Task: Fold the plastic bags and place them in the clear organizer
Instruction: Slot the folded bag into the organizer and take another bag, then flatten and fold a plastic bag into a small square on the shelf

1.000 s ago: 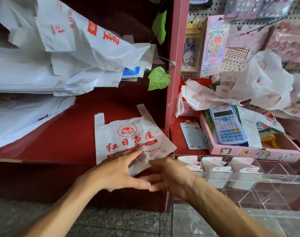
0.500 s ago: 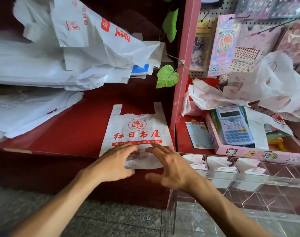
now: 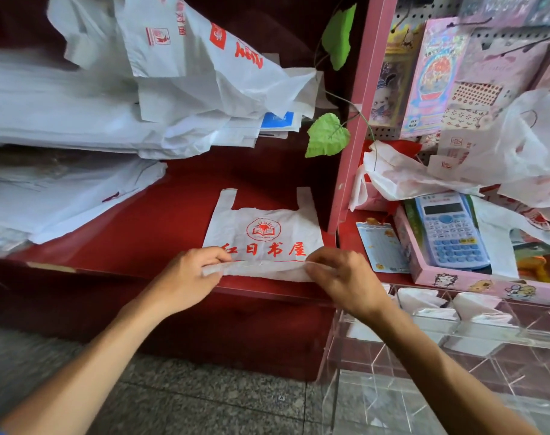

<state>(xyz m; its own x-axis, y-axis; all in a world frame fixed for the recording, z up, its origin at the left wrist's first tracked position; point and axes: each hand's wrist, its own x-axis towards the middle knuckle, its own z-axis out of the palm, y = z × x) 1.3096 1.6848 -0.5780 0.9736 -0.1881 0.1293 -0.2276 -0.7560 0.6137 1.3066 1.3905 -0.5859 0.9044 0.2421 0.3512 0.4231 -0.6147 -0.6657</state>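
Observation:
A white plastic bag (image 3: 267, 227) with a red logo and red characters lies flat on the red shelf (image 3: 160, 233), handles pointing away from me. Its near edge is lifted and folded upward. My left hand (image 3: 189, 274) pinches that edge at its left corner. My right hand (image 3: 339, 274) pinches it at the right corner. The clear organizer (image 3: 474, 337) stands at the lower right, and several folded white bags (image 3: 421, 299) sit in its back compartments.
Piles of loose white bags (image 3: 117, 98) fill the shelf's left and back. A pink post (image 3: 352, 120) divides the shelf from a pink tray (image 3: 455, 279) holding a blue calculator (image 3: 449, 230). More crumpled bags (image 3: 493, 158) lie above it. Grey stone floor lies below.
The bag was straightened so its handles point away. Both hands went from flat on its lower part to pinching the near edge and lifting it up.

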